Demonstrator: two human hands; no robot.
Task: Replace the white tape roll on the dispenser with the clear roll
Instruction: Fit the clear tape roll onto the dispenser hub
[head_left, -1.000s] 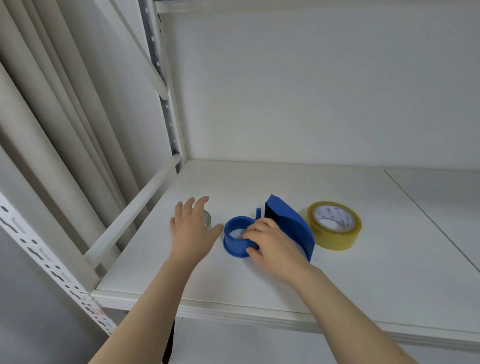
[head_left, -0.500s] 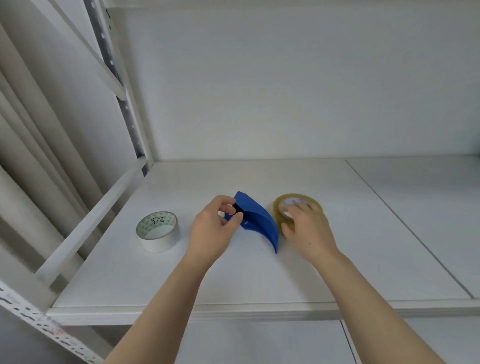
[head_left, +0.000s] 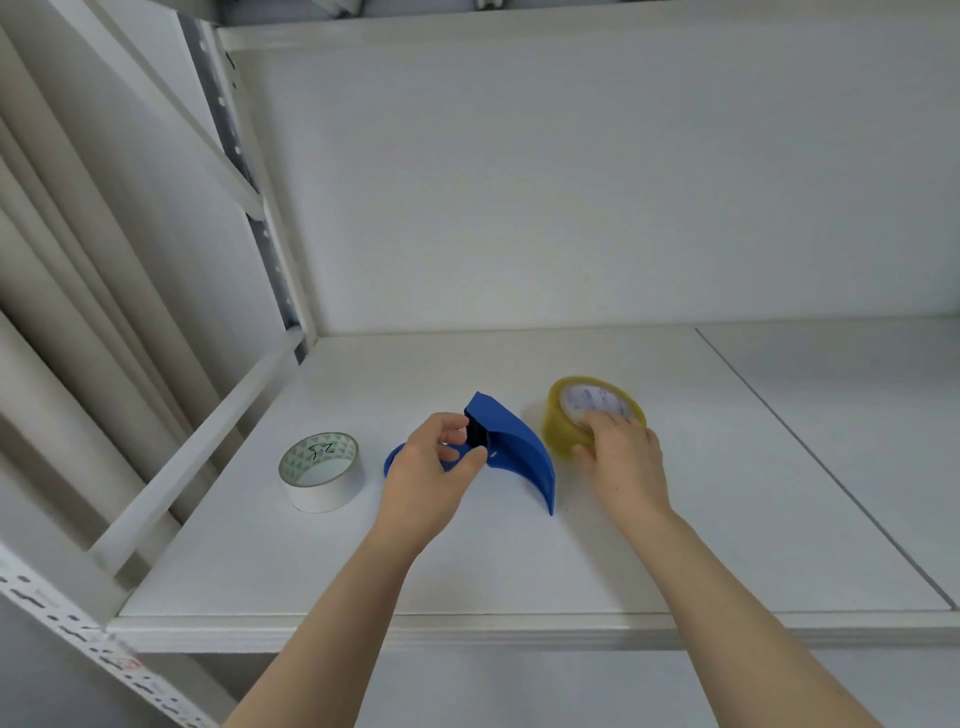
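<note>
Head camera, from the left: the white roll (head_left: 319, 470) lies flat on the shelf (head_left: 727, 519) by itself, off the dispenser and well clear of both hands — a second ago the left hand was only just setting it down there. So the first half of the swap looks done.

Next along, the left hand (head_left: 428, 475) has come across to the blue dispenser (head_left: 511, 449), where the right hand was a second ago. Its thumb and fingers are curled and pinching the dark part at the dispenser's near end, holding it steady; the blue hub ring shows partly behind the hand.

Further right, the right hand (head_left: 621, 457) has crossed to the clear roll (head_left: 592, 415), the yellowish one just beside the dispenser. Its fingers press together over the roll's near rim, the fingertips resting on the label — it looks like a grip being taken, though I cannot tell whether the roll has left the shelf.

Nothing else lies on the shelf. The one obstacle I judge likely is the dispenser's curved guard, which stands between the clear roll and the hub.
</note>
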